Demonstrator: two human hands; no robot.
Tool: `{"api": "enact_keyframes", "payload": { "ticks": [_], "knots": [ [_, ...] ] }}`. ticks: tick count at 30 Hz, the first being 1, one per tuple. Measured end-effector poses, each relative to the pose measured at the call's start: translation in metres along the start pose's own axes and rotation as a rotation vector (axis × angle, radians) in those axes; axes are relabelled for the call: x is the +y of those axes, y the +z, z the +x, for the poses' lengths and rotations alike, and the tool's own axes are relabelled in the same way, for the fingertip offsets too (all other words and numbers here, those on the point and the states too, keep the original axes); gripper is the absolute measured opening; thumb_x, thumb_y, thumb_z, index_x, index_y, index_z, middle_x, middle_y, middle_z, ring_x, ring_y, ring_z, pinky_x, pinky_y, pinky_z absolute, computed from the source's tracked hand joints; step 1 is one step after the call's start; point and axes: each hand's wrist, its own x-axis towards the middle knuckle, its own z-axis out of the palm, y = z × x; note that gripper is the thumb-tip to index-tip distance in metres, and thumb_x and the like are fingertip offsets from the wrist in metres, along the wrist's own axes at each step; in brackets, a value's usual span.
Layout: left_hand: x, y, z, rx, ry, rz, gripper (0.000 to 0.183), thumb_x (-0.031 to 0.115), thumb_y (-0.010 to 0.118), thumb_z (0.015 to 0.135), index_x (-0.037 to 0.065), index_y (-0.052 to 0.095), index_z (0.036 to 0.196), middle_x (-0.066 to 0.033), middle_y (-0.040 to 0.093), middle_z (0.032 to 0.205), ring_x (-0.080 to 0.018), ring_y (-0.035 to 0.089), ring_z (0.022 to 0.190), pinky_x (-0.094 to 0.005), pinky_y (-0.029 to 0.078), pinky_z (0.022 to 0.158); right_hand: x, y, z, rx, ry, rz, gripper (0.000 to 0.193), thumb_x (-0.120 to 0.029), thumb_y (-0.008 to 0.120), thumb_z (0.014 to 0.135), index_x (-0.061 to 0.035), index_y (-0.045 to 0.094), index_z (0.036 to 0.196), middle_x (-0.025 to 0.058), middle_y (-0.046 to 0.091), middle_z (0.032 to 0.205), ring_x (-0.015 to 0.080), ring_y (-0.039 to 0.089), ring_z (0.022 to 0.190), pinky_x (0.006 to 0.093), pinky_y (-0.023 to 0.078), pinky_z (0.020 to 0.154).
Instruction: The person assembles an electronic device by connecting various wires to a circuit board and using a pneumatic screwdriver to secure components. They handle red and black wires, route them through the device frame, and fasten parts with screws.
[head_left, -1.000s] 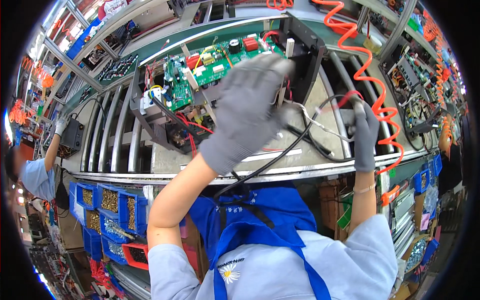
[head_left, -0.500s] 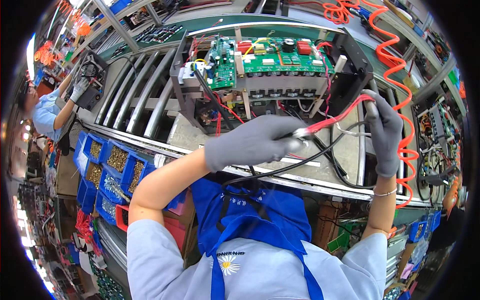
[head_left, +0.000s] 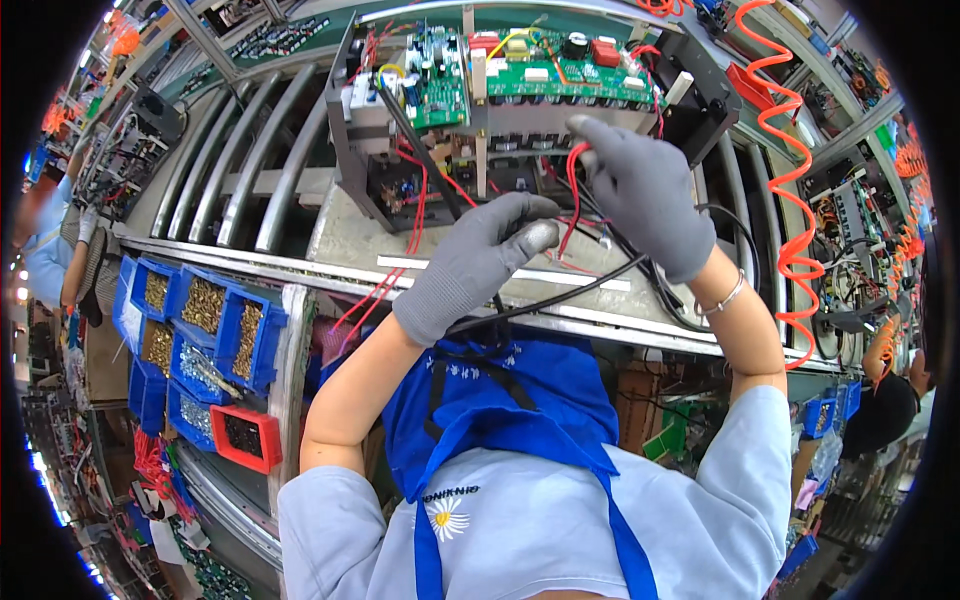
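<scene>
My right hand (head_left: 650, 195), in a grey glove, is closed on red wires (head_left: 573, 200) in front of the open metal chassis (head_left: 355, 165). The wires loop down from its fingertips toward the bench. Left of them, my gloved left hand (head_left: 475, 262) has its thumb and fingers apart, the tips close to the wires' lower part. Nothing shows between them. Green circuit boards (head_left: 550, 82) sit on top in the chassis. A black cable (head_left: 570, 294) runs below my hands, and other thin red wires (head_left: 418, 215) hang out of the chassis toward the bench's front edge.
Blue bins (head_left: 262, 340) of screws and a red bin (head_left: 270, 440) stand at the left front. Metal rollers (head_left: 245, 165) lie left of the chassis. An orange coiled hose (head_left: 795, 190) hangs at the right. Another person (head_left: 50, 245) works at far left.
My right hand has moved left with the red wires, from beyond the chassis's right side to its front. My left hand has come off the wires and sits slightly lower left. The view has shifted.
</scene>
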Motion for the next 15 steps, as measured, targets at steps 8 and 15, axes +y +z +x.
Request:
{"api": "enact_keyframes", "payload": {
  "ticks": [8,15],
  "knots": [
    [0.003,-0.005,-0.021,-0.032,-0.177,-0.339,0.040,0.026,0.061,0.095,-0.003,0.059,0.124,-0.0134,0.068,0.105,-0.0150,0.067,0.087,-0.0286,0.056,0.075,-0.022,0.000,0.021,0.012,0.255,0.255,0.026,-0.023,0.054,0.094,-0.0158,0.067,0.115,0.0141,0.063,0.068,0.0286,0.065,0.065,0.0375,0.050,0.061],
    [-0.015,-0.022,-0.037,0.238,-0.036,-0.541,0.036,0.016,0.068,0.091,-0.005,0.058,0.119,-0.0129,0.070,0.094,-0.0157,0.069,0.080,-0.0265,0.058,0.071,-0.051,-0.003,0.028,-0.035,-0.294,-0.099,0.053,-0.014,0.064,0.080,-0.0185,0.053,0.131,0.0101,0.060,0.115,0.0305,0.055,0.114,0.0463,0.038,0.099]
  ]
}}
